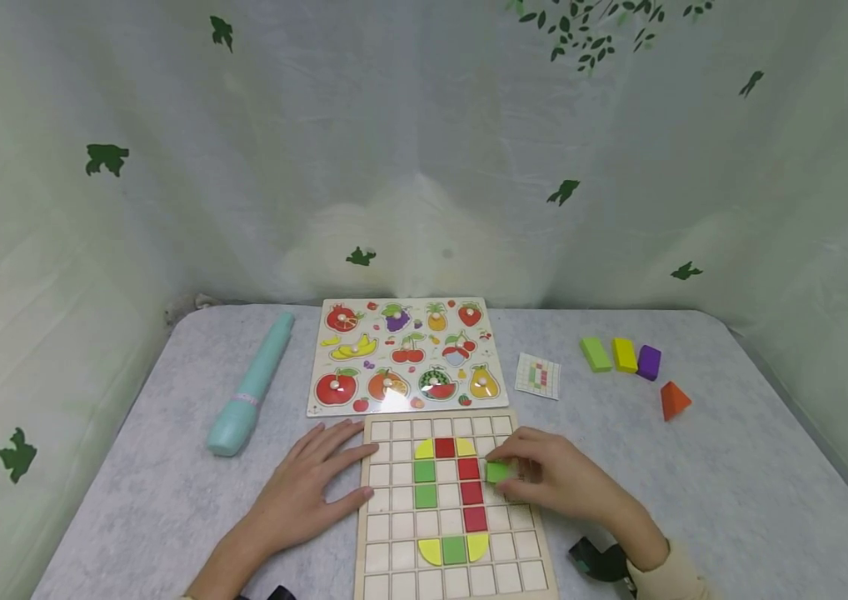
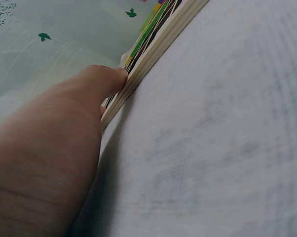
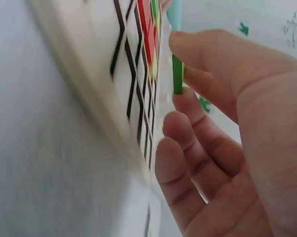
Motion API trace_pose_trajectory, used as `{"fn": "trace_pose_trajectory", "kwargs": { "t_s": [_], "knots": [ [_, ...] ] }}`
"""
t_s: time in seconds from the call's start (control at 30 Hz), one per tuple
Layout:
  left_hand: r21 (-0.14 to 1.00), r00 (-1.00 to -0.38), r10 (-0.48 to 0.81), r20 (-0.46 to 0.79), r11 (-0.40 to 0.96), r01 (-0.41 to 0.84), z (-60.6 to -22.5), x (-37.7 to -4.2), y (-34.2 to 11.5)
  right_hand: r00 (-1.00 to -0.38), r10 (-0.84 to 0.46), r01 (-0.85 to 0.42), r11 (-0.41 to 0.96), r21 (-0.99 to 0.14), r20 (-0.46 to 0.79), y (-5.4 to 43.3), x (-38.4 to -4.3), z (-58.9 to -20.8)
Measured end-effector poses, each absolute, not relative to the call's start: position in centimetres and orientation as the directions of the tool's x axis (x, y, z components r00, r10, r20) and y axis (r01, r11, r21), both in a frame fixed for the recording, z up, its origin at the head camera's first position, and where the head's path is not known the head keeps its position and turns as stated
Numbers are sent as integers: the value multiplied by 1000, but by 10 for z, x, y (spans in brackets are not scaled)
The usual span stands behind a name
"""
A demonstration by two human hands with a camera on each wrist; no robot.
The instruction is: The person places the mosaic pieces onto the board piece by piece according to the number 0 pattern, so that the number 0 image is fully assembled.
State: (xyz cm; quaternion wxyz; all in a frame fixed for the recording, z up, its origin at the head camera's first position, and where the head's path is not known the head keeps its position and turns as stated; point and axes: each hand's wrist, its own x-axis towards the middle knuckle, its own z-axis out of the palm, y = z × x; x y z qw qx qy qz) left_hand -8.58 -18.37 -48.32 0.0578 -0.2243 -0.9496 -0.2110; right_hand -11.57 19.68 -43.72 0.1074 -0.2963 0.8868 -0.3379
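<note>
A wooden grid board (image 1: 382,554) lies at the front middle of the table, with green, red and yellow pieces set in its squares in a ring. My right hand (image 1: 555,475) pinches a green square block (image 1: 497,472) over the board's right part, just beside the column of red squares (image 1: 472,493). The right wrist view shows that block (image 3: 177,74) edge-on between thumb and fingers. My left hand (image 1: 304,492) lies flat with spread fingers, fingertips and thumb on the board's left edge. In the left wrist view the thumb (image 2: 101,81) touches the board's side.
Behind the board lies a fruit puzzle (image 1: 424,362), with a small pattern card (image 1: 538,377) at its right. A teal tapered object (image 1: 251,387) lies at left. Green (image 1: 596,354), yellow (image 1: 625,355) and purple (image 1: 649,362) blocks and an orange triangular block (image 1: 674,401) sit at the right.
</note>
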Motion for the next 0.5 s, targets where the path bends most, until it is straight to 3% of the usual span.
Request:
{"fn": "trace_pose_trajectory", "kwargs": {
  "t_s": [0.5],
  "knots": [
    [374, -894, 401, 201, 812, 448, -483, -86, -184, -729, -675, -556, 489, -672, 111, 156, -94, -443]
  ]
}}
